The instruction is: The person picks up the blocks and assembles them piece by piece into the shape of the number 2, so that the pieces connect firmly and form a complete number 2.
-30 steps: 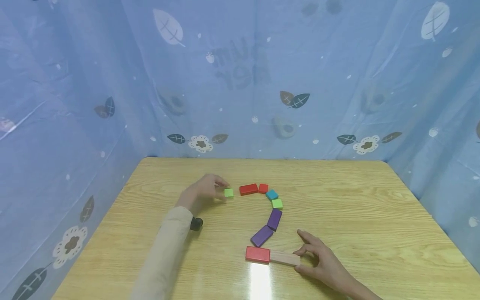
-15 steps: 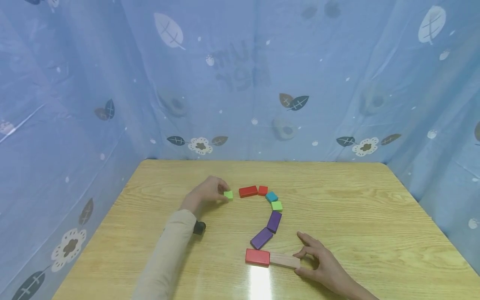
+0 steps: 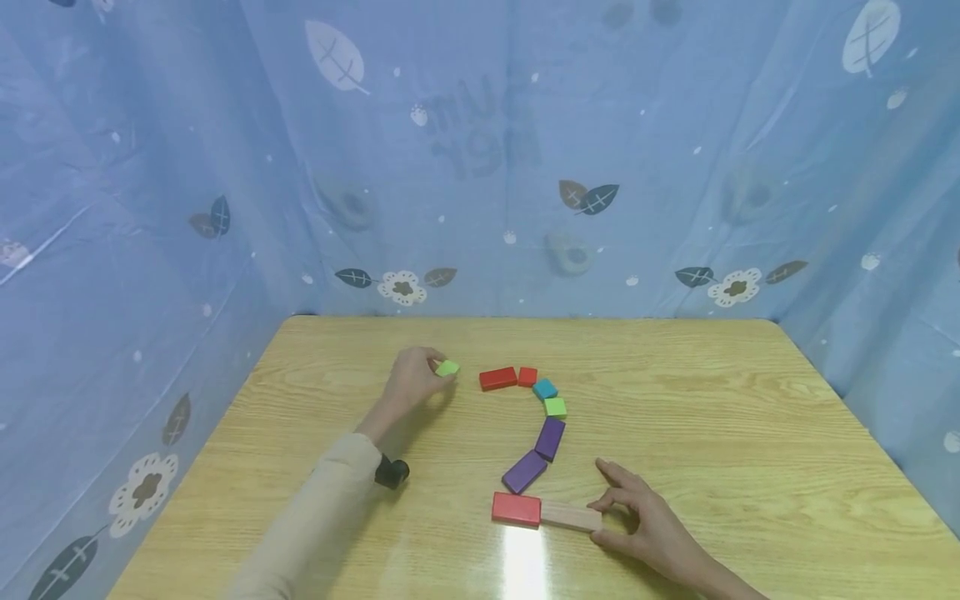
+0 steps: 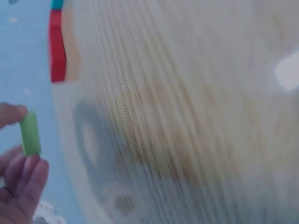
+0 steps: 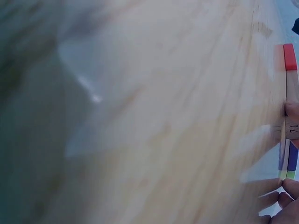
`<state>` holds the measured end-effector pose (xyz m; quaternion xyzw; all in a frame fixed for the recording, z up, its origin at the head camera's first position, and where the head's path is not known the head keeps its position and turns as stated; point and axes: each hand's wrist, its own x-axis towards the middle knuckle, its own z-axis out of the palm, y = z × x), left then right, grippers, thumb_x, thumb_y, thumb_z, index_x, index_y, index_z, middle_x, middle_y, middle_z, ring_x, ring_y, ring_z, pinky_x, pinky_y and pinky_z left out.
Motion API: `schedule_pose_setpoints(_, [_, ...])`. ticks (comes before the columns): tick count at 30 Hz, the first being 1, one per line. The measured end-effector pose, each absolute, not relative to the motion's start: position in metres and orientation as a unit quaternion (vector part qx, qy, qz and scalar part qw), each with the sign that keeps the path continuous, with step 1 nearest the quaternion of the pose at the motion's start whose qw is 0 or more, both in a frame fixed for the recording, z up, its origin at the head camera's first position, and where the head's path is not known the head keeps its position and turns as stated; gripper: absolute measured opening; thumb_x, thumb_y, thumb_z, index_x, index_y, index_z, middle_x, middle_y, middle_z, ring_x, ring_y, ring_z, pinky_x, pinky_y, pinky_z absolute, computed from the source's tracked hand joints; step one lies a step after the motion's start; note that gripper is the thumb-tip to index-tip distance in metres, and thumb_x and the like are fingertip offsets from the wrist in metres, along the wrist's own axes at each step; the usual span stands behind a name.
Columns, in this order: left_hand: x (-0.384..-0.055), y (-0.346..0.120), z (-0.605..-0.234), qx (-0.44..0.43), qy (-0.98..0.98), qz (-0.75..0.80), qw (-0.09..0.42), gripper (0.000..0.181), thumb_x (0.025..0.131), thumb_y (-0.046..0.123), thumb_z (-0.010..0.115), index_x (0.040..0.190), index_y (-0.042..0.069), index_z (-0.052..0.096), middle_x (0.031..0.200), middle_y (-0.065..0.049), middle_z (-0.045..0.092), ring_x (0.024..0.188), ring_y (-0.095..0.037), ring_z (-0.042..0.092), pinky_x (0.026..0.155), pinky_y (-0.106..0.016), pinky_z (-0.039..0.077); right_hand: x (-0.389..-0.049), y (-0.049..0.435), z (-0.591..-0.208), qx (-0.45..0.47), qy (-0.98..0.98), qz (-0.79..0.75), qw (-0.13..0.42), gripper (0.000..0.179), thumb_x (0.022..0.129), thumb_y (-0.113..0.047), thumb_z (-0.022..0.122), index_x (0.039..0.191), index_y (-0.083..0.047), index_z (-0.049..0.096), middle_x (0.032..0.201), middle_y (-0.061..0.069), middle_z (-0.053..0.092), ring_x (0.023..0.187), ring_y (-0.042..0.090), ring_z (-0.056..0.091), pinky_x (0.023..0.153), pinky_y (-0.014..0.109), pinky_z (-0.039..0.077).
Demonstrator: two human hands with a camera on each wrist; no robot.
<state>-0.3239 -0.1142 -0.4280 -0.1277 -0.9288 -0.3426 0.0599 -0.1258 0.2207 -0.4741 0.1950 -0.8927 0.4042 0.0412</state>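
Note:
My left hand (image 3: 412, 381) pinches a light green cube (image 3: 447, 368) between thumb and fingers, left of a curved row of blocks. In the left wrist view the green cube (image 4: 30, 133) is tilted and apart from the red block (image 4: 57, 46). My right hand (image 3: 652, 533) pinches the right end of a plain wooden block (image 3: 571, 516), which lies against a red block (image 3: 516, 509). In the right wrist view the wooden block (image 5: 293, 128) shows "71" on its end, between thumb and finger.
The row runs from a red block (image 3: 498, 379) through a small red cube (image 3: 528, 377), a blue cube (image 3: 545, 389) and a green one (image 3: 555, 407) to two purple blocks (image 3: 551, 438). A patterned blue curtain (image 3: 480, 167) hangs behind the wood-grain table (image 3: 750, 417).
My left hand has lifted the green cube slightly away from me and to the left, and the cube has turned. The right hand and the other blocks have stayed in place.

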Motion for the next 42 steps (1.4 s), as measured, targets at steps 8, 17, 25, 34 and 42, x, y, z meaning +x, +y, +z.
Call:
schedule_pose_setpoints(8, [-0.306, -0.096, -0.423, -0.089, -0.932, -0.349, 0.036, 0.038, 0.073, 0.025, 0.084, 0.095, -0.003, 0.072, 0.081, -0.011, 0.071, 0.074, -0.019, 0.066, 0.069, -0.033, 0.056, -0.128, 0.222, -0.472, 0.188, -0.897, 0.399, 0.044, 0.023, 0.072, -0.025, 0.084, 0.081, -0.033, 0.065, 0.138, 0.024, 0.048, 0.125, 0.053, 0.038, 0.094, 0.069, 0.033])
schedule_pose_setpoints(17, [-0.297, -0.078, -0.433, -0.094, -0.932, -0.349, -0.004, 0.036, 0.072, 0.023, 0.084, 0.094, -0.003, 0.07, 0.084, -0.012, 0.07, 0.059, -0.01, 0.054, 0.071, -0.034, 0.054, -0.125, 0.221, -0.474, 0.185, -0.897, 0.401, 0.031, 0.022, 0.072, -0.027, 0.083, 0.083, -0.033, 0.065, 0.138, 0.024, 0.047, 0.126, 0.053, 0.037, 0.095, 0.07, 0.031])
schedule_pose_setpoints(25, [-0.299, -0.071, -0.44, -0.095, -0.939, -0.331, -0.009, 0.037, 0.071, 0.024, 0.085, 0.093, -0.002, 0.07, 0.093, -0.013, 0.071, 0.058, -0.009, 0.054, 0.068, -0.032, 0.053, -0.125, 0.222, -0.476, 0.196, -0.892, 0.406, 0.023, 0.02, 0.074, -0.027, 0.083, 0.085, -0.029, 0.066, 0.139, 0.027, 0.045, 0.125, 0.057, 0.035, 0.091, 0.074, 0.031])
schedule_pose_setpoints(34, [-0.302, -0.069, -0.442, -0.099, -0.944, -0.314, -0.004, 0.035, 0.07, 0.024, 0.086, 0.089, -0.001, 0.071, 0.093, -0.013, 0.07, 0.068, -0.014, 0.06, 0.07, -0.035, 0.055, -0.124, 0.221, -0.474, 0.194, -0.894, 0.404, 0.028, 0.021, 0.073, -0.026, 0.083, 0.084, -0.03, 0.066, 0.138, 0.026, 0.046, 0.125, 0.055, 0.037, 0.091, 0.073, 0.033])
schedule_pose_setpoints(42, [-0.305, -0.067, -0.44, -0.105, -0.944, -0.312, -0.001, 0.03, 0.07, 0.022, 0.086, 0.083, 0.001, 0.071, 0.085, -0.01, 0.069, 0.058, -0.009, 0.047, 0.068, -0.032, 0.051, -0.124, 0.22, -0.473, 0.19, -0.889, 0.415, 0.025, 0.019, 0.074, -0.028, 0.082, 0.084, -0.031, 0.067, 0.138, 0.026, 0.046, 0.126, 0.055, 0.035, 0.092, 0.073, 0.032])
